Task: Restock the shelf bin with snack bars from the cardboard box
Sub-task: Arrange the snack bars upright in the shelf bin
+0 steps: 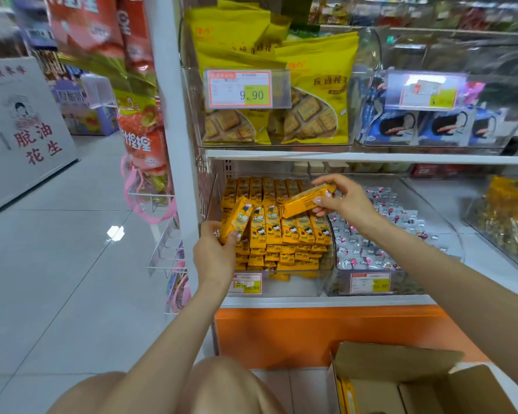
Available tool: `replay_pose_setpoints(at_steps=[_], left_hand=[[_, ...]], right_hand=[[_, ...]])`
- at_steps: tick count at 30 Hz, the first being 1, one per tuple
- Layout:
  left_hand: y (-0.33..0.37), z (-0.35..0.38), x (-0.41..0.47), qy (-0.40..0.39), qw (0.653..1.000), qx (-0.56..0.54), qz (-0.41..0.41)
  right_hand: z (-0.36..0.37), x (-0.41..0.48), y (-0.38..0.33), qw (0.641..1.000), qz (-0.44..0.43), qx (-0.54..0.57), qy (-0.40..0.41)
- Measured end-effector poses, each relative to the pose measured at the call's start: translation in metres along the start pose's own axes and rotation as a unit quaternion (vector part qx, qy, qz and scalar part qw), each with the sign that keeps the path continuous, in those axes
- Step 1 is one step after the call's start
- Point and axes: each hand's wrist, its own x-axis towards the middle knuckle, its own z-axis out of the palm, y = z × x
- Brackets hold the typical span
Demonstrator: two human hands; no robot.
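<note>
Got a bar in each hand here: left hand [215,253] wrapped round one snack bar [237,219] at the 8 o'clock corner of the shelf bin [212,195], right hand [346,202] pinching a second bar [307,201] tilted over the bin's 1 o'clock side. The bin already looks pretty packed, so I'd stand each one upright, face out, in line with the front row rather than dropping it on top. Cardboard box [401,369] is open on the floor at my 5 o'clock.
</note>
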Motion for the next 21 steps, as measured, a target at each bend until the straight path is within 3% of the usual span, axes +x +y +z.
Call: replay_pose_setpoints(at_steps=[4, 10, 21], left_hand=[[-0.009, 0.013, -0.001, -0.035, 0.999, -0.009, -0.027], [-0.004, 0.019, 0.000, -0.080, 0.988, 0.132, 0.000], [0.000, 0.016, 0.002, -0.056, 0.968, 0.235, 0.066]], right_hand=[[0.002, -0.002, -0.001, 1.000, -0.003, 0.002, 0.002], [0.004, -0.002, 0.001, 1.000, -0.003, -0.008, -0.024], [0.008, 0.000, 0.000, 0.998, 0.027, 0.063, 0.001]])
